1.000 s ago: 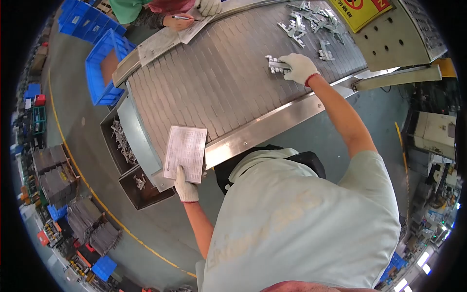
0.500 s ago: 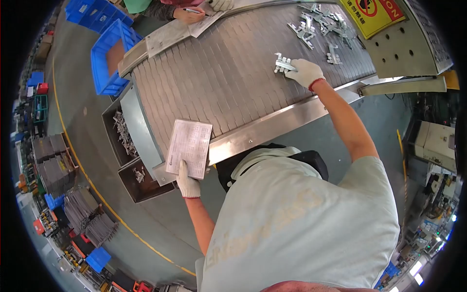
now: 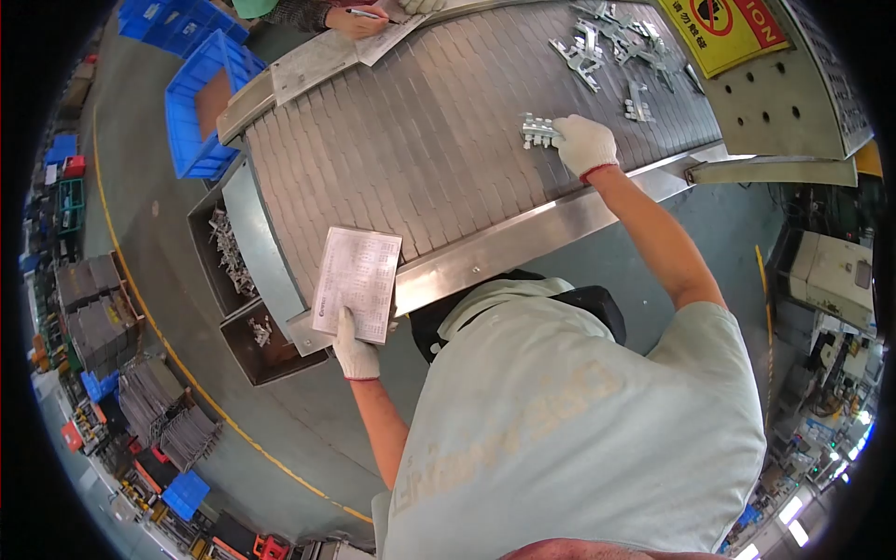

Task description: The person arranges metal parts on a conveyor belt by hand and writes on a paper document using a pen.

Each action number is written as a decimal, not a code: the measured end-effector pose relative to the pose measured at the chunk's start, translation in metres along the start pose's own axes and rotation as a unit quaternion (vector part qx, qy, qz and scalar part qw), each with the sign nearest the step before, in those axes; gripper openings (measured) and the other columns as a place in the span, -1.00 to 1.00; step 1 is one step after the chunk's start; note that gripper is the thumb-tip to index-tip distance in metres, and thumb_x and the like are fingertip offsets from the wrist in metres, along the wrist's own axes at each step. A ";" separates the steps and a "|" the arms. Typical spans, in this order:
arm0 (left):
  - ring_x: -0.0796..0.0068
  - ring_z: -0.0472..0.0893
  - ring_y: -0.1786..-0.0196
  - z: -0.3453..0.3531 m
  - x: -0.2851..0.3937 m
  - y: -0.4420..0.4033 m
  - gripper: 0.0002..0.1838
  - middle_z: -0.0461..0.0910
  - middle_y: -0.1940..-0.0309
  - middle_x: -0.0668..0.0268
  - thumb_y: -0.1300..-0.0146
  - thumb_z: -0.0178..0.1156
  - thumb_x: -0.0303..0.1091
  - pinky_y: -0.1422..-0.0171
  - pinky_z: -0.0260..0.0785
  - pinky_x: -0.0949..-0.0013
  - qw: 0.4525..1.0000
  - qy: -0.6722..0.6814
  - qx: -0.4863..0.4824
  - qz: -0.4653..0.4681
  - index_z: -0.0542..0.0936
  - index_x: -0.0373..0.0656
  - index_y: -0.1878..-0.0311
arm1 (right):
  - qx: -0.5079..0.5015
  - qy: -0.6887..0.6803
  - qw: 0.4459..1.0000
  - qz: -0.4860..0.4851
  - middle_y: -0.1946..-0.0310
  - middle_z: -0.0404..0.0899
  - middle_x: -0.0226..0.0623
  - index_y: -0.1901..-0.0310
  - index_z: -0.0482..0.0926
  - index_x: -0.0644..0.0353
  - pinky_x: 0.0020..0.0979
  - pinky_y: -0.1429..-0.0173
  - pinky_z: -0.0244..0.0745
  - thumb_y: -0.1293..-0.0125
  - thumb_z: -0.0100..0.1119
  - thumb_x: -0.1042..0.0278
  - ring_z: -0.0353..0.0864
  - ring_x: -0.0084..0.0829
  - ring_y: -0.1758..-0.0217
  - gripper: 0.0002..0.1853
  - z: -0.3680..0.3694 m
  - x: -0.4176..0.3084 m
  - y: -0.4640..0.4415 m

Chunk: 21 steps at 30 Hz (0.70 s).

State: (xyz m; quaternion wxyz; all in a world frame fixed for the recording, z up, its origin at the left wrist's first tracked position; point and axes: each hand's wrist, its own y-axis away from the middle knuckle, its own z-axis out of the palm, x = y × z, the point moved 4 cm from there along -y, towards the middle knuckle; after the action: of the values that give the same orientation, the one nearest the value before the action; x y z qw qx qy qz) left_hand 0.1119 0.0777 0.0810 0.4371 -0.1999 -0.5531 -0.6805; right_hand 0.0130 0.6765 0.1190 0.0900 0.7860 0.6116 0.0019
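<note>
My left hand [image 3: 355,350], in a white glove with a red cuff, grips the lower edge of a printed sheet [image 3: 359,280], thumb on top. The sheet lies over the front left corner of the slatted metal conveyor [image 3: 420,140]. On the right, my gloved right hand [image 3: 588,146] is closed on the right end of a shiny metal casting [image 3: 539,131] with knobbly branches. Its fingertips are partly hidden. A similar casting [image 3: 638,103] lies just beyond that hand, and several more form a loose pile [image 3: 630,42] farther back.
Across the conveyor, another person's hand [image 3: 357,21] holds a pen over papers [image 3: 392,39]. A blue crate [image 3: 191,140] stands at the left end, above metal bins [image 3: 266,359] with small parts. A yellow warning sign [image 3: 719,33] hangs on the machine housing [image 3: 784,103] at right.
My right hand has turned the casting, so its branches now point more toward me, and has shifted slightly. My left hand still holds the sheet. The whole view has moved a little.
</note>
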 end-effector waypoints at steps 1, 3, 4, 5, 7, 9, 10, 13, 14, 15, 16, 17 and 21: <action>-0.15 0.93 -0.07 0.001 0.000 0.002 -0.30 0.72 -0.39 -0.11 -0.80 0.23 -0.04 0.16 0.95 -0.18 1.000 0.000 0.007 0.005 0.34 -0.32 -0.73 | 0.005 0.004 1.000 -0.001 0.03 0.85 -0.09 -0.09 0.85 0.01 0.17 -0.21 0.72 -0.55 0.32 0.16 0.86 0.10 -0.14 -0.75 0.001 -0.001 0.001; -0.13 0.93 -0.07 0.005 0.002 0.003 -0.30 0.73 -0.38 -0.10 -0.80 0.23 -0.03 0.17 0.95 -0.16 1.000 0.001 0.020 0.015 0.35 -0.33 -0.72 | 0.016 0.011 1.000 -0.002 0.07 0.82 -0.10 -0.05 0.83 0.01 0.19 -0.17 0.69 -0.54 0.33 0.20 0.85 0.12 -0.10 -0.80 0.004 -0.003 0.001; -0.12 0.93 -0.07 0.007 0.003 0.004 -0.30 0.73 -0.38 -0.10 -0.80 0.23 -0.03 0.17 0.95 -0.15 1.000 -0.003 0.012 0.019 0.35 -0.33 -0.72 | 0.044 0.023 0.999 -0.012 0.11 0.81 -0.11 -0.01 0.82 0.01 0.18 -0.13 0.69 -0.53 0.33 0.21 0.85 0.10 -0.05 -0.82 0.006 -0.003 0.000; -0.12 0.93 -0.06 0.009 0.005 0.005 -0.30 0.73 -0.38 -0.10 -0.80 0.23 -0.03 0.18 0.95 -0.14 1.000 -0.008 0.004 0.023 0.36 -0.33 -0.72 | 0.071 0.035 0.997 -0.023 0.15 0.80 -0.12 0.02 0.81 0.00 0.17 -0.09 0.70 -0.51 0.34 0.22 0.86 0.09 0.00 -0.85 0.010 -0.003 -0.001; -0.11 0.93 -0.06 0.008 0.006 0.004 -0.30 0.73 -0.38 -0.10 -0.81 0.23 -0.03 0.19 0.95 -0.12 1.000 -0.012 0.001 0.024 0.36 -0.33 -0.72 | 0.122 0.049 0.991 -0.032 0.22 0.79 -0.14 0.10 0.78 -0.01 0.12 -0.02 0.70 -0.46 0.35 0.25 0.87 0.04 0.10 -0.90 0.016 -0.005 0.004; -0.11 0.93 -0.04 0.007 0.003 0.003 -0.31 0.74 -0.37 -0.11 -0.81 0.22 -0.03 0.19 0.95 -0.11 1.000 -0.008 0.016 0.020 0.36 -0.34 -0.72 | 0.170 0.056 0.983 -0.036 0.29 0.77 -0.18 0.19 0.74 -0.02 0.05 0.05 0.71 -0.40 0.36 0.29 0.88 -0.02 0.20 -0.96 0.020 -0.007 0.011; -0.11 0.93 -0.05 0.007 0.003 0.003 -0.31 0.74 -0.37 -0.11 -0.81 0.22 -0.04 0.19 0.95 -0.12 1.000 -0.011 0.013 0.019 0.36 -0.34 -0.72 | 0.183 0.047 0.981 -0.032 0.31 0.76 -0.19 0.20 0.73 -0.02 0.06 0.07 0.70 -0.40 0.36 0.30 0.87 -0.02 0.21 -0.97 0.018 -0.009 0.017; -0.11 0.93 -0.06 0.008 0.005 0.005 -0.32 0.74 -0.37 -0.12 -0.82 0.20 -0.06 0.20 0.95 -0.12 1.000 -0.015 0.012 0.021 0.35 -0.33 -0.72 | 0.215 0.025 0.976 -0.032 0.34 0.75 -0.19 0.21 0.70 -0.02 0.07 0.11 0.67 -0.39 0.36 0.33 0.85 -0.01 0.25 -0.98 0.013 -0.015 0.028; -0.11 0.93 -0.06 0.011 0.006 0.007 -0.33 0.73 -0.38 -0.12 -0.82 0.20 -0.07 0.19 0.95 -0.12 1.000 -0.015 0.016 0.022 0.35 -0.33 -0.73 | 0.221 0.019 0.974 -0.038 0.34 0.75 -0.20 0.20 0.70 -0.03 0.07 0.11 0.67 -0.39 0.36 0.33 0.85 -0.01 0.25 -0.98 0.012 -0.016 0.030; -0.11 0.93 -0.07 0.014 0.007 0.007 -0.33 0.73 -0.39 -0.12 -0.82 0.20 -0.08 0.19 0.95 -0.13 0.999 -0.015 0.018 0.023 0.35 -0.32 -0.73 | 0.227 0.016 0.973 -0.044 0.34 0.74 -0.20 0.20 0.70 -0.03 0.07 0.11 0.66 -0.39 0.36 0.33 0.84 -0.01 0.25 -0.98 0.010 -0.016 0.032; -0.10 0.92 -0.09 0.010 0.005 0.004 -0.33 0.72 -0.41 -0.11 -0.82 0.20 -0.07 0.18 0.95 -0.12 1.000 -0.014 0.018 0.015 0.35 -0.32 -0.73 | 0.229 0.018 0.972 -0.052 0.33 0.75 -0.19 0.19 0.70 -0.03 0.08 0.10 0.67 -0.40 0.37 0.31 0.85 -0.01 0.24 -0.98 0.010 -0.015 0.031; -0.10 0.92 -0.11 0.002 0.001 -0.001 -0.33 0.71 -0.42 -0.10 -0.82 0.21 -0.07 0.17 0.95 -0.12 1.000 -0.015 0.017 0.007 0.36 -0.31 -0.74 | 0.230 0.019 0.971 -0.059 0.32 0.75 -0.19 0.18 0.71 -0.03 0.08 0.09 0.67 -0.41 0.37 0.29 0.85 0.00 0.22 -0.97 0.012 -0.013 0.031; -0.06 0.90 -0.20 -0.013 -0.010 -0.013 -0.31 0.67 -0.49 -0.05 -0.81 0.22 -0.07 0.11 0.96 -0.11 1.000 -0.002 0.000 0.022 0.36 -0.29 -0.76 | 0.180 0.025 0.983 -0.036 0.27 0.78 -0.19 0.13 0.75 -0.03 0.10 0.03 0.70 -0.45 0.39 0.20 0.87 0.01 0.14 -0.90 0.013 -0.010 0.028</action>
State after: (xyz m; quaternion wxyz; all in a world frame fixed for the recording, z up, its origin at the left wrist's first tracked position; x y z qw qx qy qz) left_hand 0.1099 0.0693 0.0616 0.4507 -0.2135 -0.5494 -0.6704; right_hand 0.0386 0.6585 0.1110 -0.0681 0.7666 0.6318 -0.0920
